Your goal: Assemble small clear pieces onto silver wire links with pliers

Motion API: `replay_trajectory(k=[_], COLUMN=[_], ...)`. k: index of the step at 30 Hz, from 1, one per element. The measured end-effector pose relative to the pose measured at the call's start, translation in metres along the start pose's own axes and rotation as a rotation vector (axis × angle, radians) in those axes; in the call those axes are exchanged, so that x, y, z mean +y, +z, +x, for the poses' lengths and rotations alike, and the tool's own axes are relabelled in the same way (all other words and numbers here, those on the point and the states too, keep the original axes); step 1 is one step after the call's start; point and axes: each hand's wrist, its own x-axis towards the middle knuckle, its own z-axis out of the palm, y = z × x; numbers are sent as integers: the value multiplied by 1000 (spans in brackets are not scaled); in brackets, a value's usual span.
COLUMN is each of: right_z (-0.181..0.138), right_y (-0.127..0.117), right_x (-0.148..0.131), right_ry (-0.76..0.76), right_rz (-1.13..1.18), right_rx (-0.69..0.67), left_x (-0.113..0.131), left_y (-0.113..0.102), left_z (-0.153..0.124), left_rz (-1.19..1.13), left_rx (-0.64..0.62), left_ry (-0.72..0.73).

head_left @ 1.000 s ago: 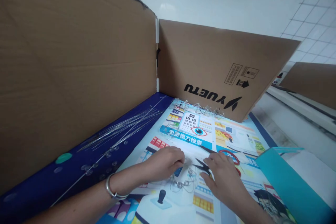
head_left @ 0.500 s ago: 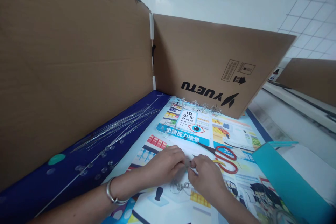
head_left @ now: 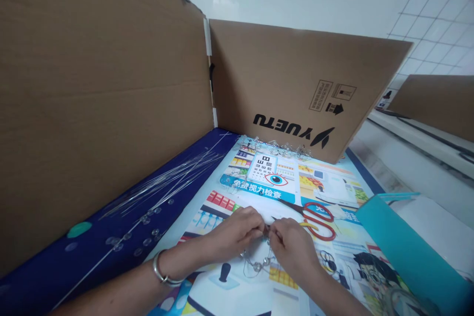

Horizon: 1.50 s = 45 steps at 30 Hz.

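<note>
The left hand point(head_left: 237, 231) and the right hand point(head_left: 293, 248) meet fingertip to fingertip low over the table point(head_left: 222, 301). Each is curled nearly closed, thumb and forefinger pinched together. Between the two pinches sits the top of the beaded wire point(head_left: 256, 264), a thin loop that hangs just below the fingertips and rests on the printed poster point(head_left: 326, 182). The wire is so fine that it is hard to tell exactly where each hand grips it, but both appear to have hold of it at the same spot.

Judging by the loop, part of the work is done: several clear beads sit on it, near the bottom. The ends at the pinch look not yet finished off.

Much material lies unused. A bundle of loose wires point(head_left: 174, 177) lies well out beyond the left hand, with loose beads point(head_left: 148, 227) scattered to the outside of the left wrist. The red-handled scissors point(head_left: 314, 217) lie untouched just beyond the right hand, and a teal box point(head_left: 400, 252) stands off to its right.
</note>
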Motion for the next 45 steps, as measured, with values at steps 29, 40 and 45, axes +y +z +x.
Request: replay_trajectory(k=[29,40,45], right_z=[-9,-15,-14], right_y=[-5,0,0], right_x=[-10,-13,-11], right_ry=[76,127,133], right_rz=[523,551,616], right_rx=[-193,-98,-81], left_x=[-2,2,0], left_y=[-1,0,-1], left_z=[-4,-5,-5], left_rz=[51,58,13], left_rx=[17,52,46], left_ry=[189,122,208])
